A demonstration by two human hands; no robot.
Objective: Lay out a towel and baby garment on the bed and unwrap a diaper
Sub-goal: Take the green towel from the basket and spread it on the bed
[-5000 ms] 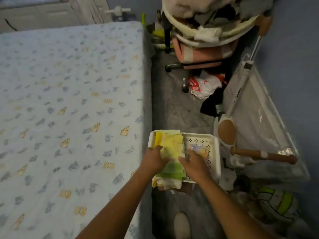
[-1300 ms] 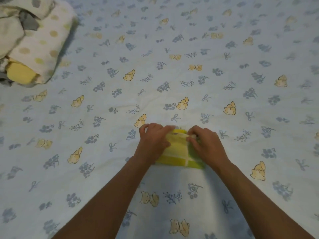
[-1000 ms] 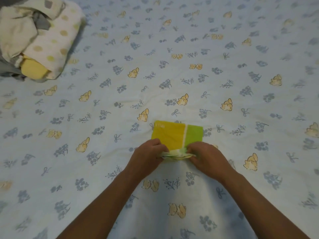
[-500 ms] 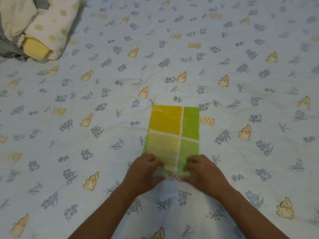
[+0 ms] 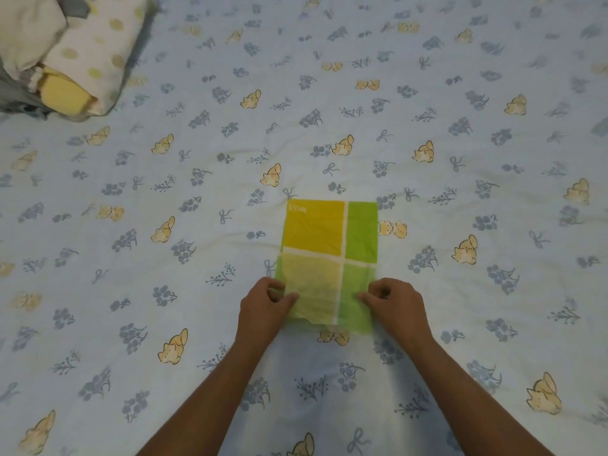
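A: Where the bed sheet fills the view, what is seen at its middle?

B: A yellow and green towel is spread flat on the sheet, partly unfolded into a tall rectangle. It is divided by pale lines into four panels; the far two are strongly coloured, the near two look paler.

A: How is it held?

B: Its near left edge is pinched by the left hand, thumb and fingers closed on the cloth. The near right edge is gripped likewise by the right hand, fingers curled together on the fabric. Both forearms are stretched in from the bottom of the view.

A: Is the near edge lifted or flat?

B: That cannot be told for certain; it appears slightly rumpled.

A: And elsewhere?

B: A pile of folded cloths is seen at the far left corner, well apart from the towel: a cream piece with dots and something yellow tucked in it.
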